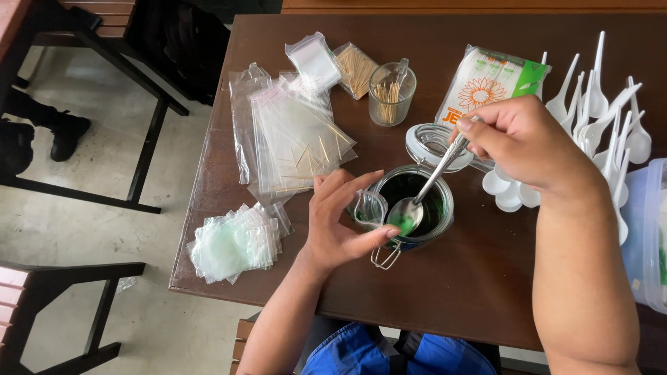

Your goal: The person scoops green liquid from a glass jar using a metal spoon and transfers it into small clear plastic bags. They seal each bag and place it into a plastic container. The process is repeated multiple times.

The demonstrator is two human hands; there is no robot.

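While my right hand point(524, 142) grips the handle of the long metal spoon point(424, 198), its bowl carries green jelly just above the round glass jar point(415, 205) of green jelly, which stands on the dark brown wooden surface point(451, 278). My left hand point(340, 222) pinches a small clear zip bag point(369, 207) open, touching the jar rim. I judge this as the filling step; next the spoon must tip carefully into the bag mouth. Filled green bags point(235, 244) lie to the left, white plastic spoons point(604, 118) to the right.
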